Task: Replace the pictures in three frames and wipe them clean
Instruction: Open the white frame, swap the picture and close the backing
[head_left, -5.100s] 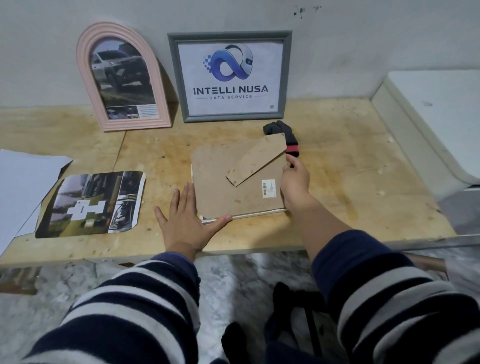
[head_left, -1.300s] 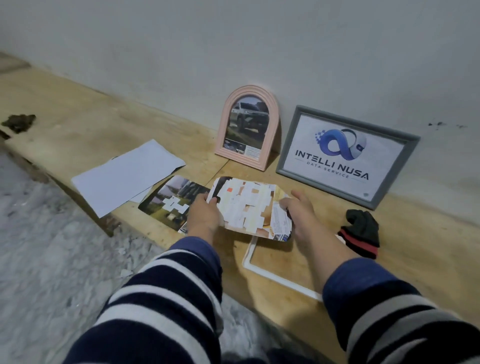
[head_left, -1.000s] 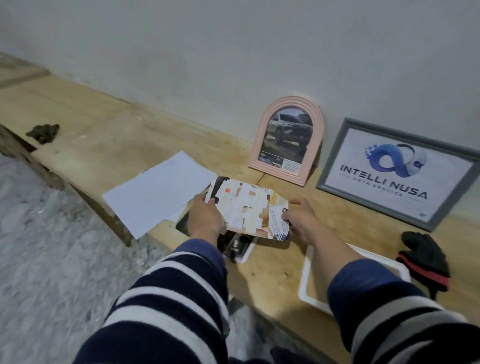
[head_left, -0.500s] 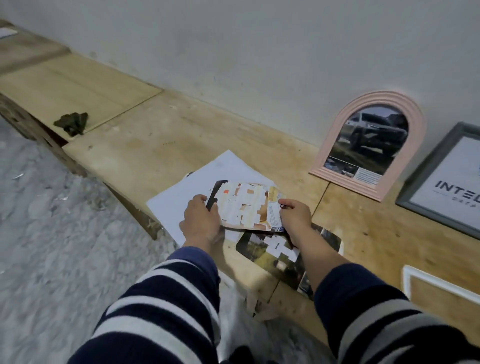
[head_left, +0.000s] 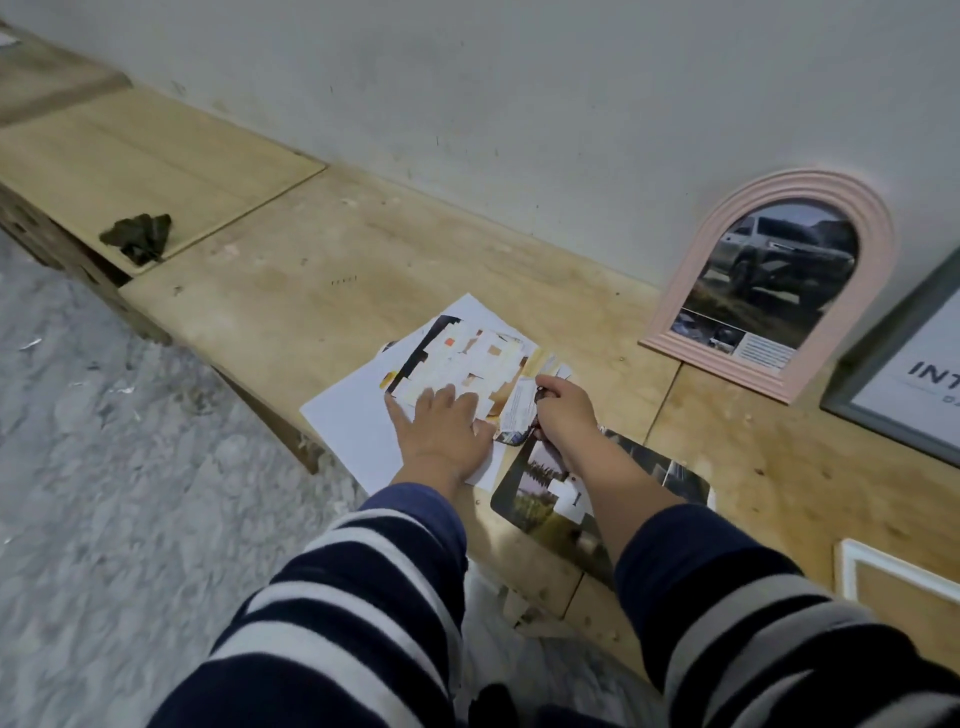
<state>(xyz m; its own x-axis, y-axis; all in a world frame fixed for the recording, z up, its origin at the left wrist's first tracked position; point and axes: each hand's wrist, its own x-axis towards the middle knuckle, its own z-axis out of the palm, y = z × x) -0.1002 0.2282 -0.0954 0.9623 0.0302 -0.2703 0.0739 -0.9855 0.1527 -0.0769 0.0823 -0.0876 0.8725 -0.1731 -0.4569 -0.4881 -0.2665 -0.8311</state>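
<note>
Two hands work the same sheet: our left hand (head_left: 441, 421) lies flat with straight fingers on the removed picture (head_left: 462, 364), while our right hand (head_left: 563, 410) pinches its right edge, so that grip is narrow and closed on paper. We judge the step to be laying this old print aside on the white paper (head_left: 353, 421) at the table's (head_left: 311, 270) near edge. Next we likely need to let go and take up a replacement, perhaps the dark print (head_left: 540, 499) lying just right under our right forearm. The empty white frame (head_left: 852, 556) waits at the far right, well apart. The pink arched frame (head_left: 769, 280) and grey frame (head_left: 893, 353) lean on the wall. A dark cloth (head_left: 137, 236) sits far left, a long reach for wiping.
</note>
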